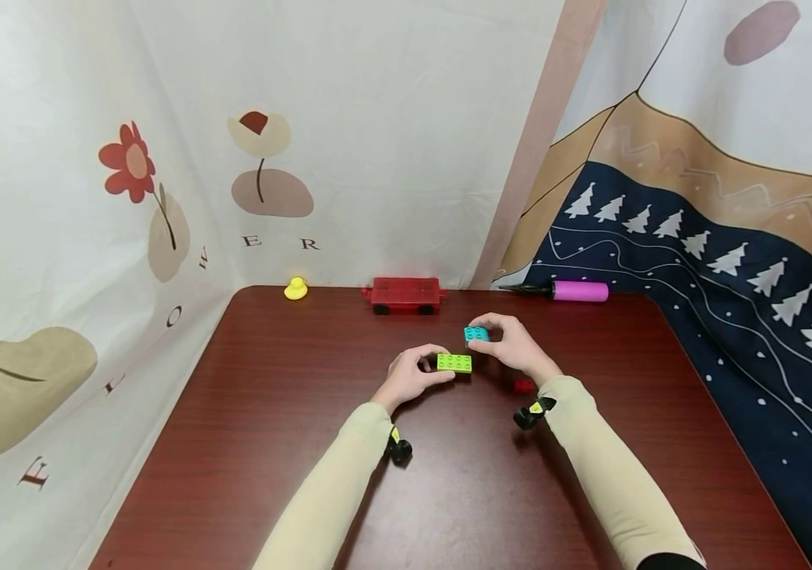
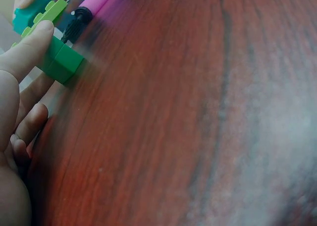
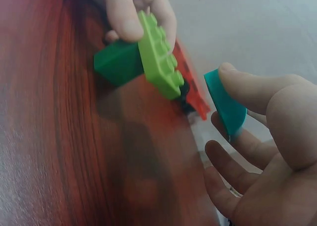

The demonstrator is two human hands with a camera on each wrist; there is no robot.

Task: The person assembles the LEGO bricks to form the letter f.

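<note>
My left hand (image 1: 409,378) pinches a lime-green toy brick (image 1: 454,363) by its long sides, thumb nearest me. Under that brick sits a dark green brick (image 3: 119,62), which appears to stand on the tabletop in both wrist views. Between thumb and fingers of my right hand (image 1: 516,346) is a turquoise brick (image 1: 476,334), held just behind and to the right of the lime-green one. In the right wrist view the turquoise brick (image 3: 226,104) is tilted, with a curved edge, and apart from the lime-green brick (image 3: 158,60).
A small red brick (image 1: 523,385) lies beneath my right wrist. Along the far edge of the brown table (image 1: 271,412) stand a yellow rubber duck (image 1: 295,289), a red toy wagon (image 1: 406,294) with black wheels and a pink hand pump (image 1: 580,291). Printed cloth hangs behind.
</note>
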